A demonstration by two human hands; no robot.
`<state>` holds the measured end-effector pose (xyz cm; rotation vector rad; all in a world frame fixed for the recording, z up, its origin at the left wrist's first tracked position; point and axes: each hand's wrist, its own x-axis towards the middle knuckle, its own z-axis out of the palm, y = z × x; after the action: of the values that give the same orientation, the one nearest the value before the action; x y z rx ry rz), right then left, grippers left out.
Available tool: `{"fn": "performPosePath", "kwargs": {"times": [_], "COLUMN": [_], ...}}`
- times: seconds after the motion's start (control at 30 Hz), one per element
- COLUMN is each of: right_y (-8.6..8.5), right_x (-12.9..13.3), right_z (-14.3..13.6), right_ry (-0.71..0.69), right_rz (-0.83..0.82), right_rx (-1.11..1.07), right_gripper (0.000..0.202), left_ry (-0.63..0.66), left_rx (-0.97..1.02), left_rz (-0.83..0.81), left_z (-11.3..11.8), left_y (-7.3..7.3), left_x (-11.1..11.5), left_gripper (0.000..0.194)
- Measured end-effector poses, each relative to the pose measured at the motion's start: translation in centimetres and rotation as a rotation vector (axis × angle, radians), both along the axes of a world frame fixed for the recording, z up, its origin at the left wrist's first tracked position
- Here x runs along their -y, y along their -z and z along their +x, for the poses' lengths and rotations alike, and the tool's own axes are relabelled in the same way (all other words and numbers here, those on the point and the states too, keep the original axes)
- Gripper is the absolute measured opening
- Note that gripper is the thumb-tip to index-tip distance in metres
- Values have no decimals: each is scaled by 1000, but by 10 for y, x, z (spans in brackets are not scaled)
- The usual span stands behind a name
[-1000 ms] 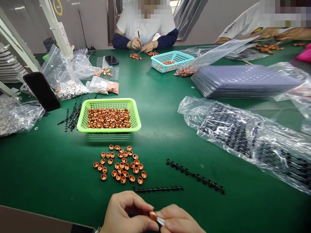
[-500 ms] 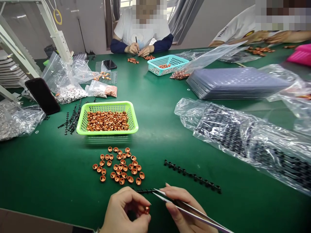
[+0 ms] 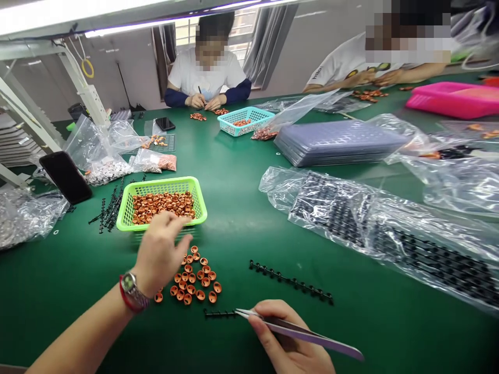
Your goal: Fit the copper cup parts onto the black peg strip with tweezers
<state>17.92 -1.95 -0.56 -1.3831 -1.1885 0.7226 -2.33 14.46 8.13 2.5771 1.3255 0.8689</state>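
My left hand (image 3: pixel 158 254) reaches out over a loose cluster of copper caps (image 3: pixel 197 284), its bunched fingertips at the front rim of the green basket (image 3: pixel 127 224), which is full of the same caps. Seen from the back, its fingers hide whatever they may hold. Near the table's front edge my right hand (image 3: pixel 286 345) grips metal tweezers (image 3: pixel 304 334). Their tips touch the end of a short black toothed strip (image 3: pixel 217 314). A longer black strip (image 3: pixel 290 281) lies just beyond.
A clear bag of black strips (image 3: pixel 390 234) fills the right side, with stacked grey trays (image 3: pixel 339 140) behind it. A phone (image 3: pixel 65 176), plastic bags and loose black strips (image 3: pixel 109 208) lie at left. Two other people work at the far edge near a teal basket (image 3: pixel 241 119) and a pink tray (image 3: pixel 456 98).
My left hand has gone from close to me, pinching a copper cap, forward to the green basket's rim. My right hand stays by the short strip with the tweezers. The camera has tilted up.
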Motion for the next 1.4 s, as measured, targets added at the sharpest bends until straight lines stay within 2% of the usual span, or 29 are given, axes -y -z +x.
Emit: {"fn": "performPosePath", "kwargs": {"times": [0.1, 0.2, 0.3, 0.4, 0.47, 0.53, 0.6, 0.7, 0.8, 0.9, 1.07, 1.2, 1.4], "right_y": [-5, -7, -4, 0, 1, 1, 0, -2, -3, -2, 1, 1, 2], "right_x": [-5, -9, -11, -10, -8, -5, -4, -7, -14, -18, -14, -10, -8], "right_z": [-7, -13, -13, -6, 0, 2, 0, -12, -23, -26, -23, -22, -20], "right_ry": [-14, -57, -84, -72, -59, -31, -2, -36, -76, -75, -112, -99, -112], "right_rz": [13, 27, 14, -36, -70, -81, -57, 15, 77, 87, 35, 22, 7], "right_rx": [5, 40, 76, 93, 104, 115, 108, 79, 89, 137, 162, 136, 161], "right_gripper": [18, 19, 20, 20, 20, 20, 17, 12, 12, 12, 13, 10, 8], "left_ry": [250, 333, 341, 335, 323, 328, 361, 299, 187, 126, 127, 119, 140], "left_rx": [-149, -239, -247, -229, -162, -38, 49, 91, 99, 114, 150, 170, 131], "left_rz": [-158, -196, -201, -206, -195, -135, -22, 133, 209, 228, 179, 189, 207], "left_z": [16, 26, 28, 20, 11, 1, -4, -3, 4, 10, 11, 12, 13], "left_y": [22, 36, 38, 32, 29, 33, 44, 71, 95, 108, 115, 115, 97], "left_x": [24, 38, 38, 44, 58, 79, 100, 124, 136, 141, 144, 146, 140], "left_gripper": [15, 15, 20, 18, 17, 19, 25, 36, 43, 45, 42, 44, 49]}}
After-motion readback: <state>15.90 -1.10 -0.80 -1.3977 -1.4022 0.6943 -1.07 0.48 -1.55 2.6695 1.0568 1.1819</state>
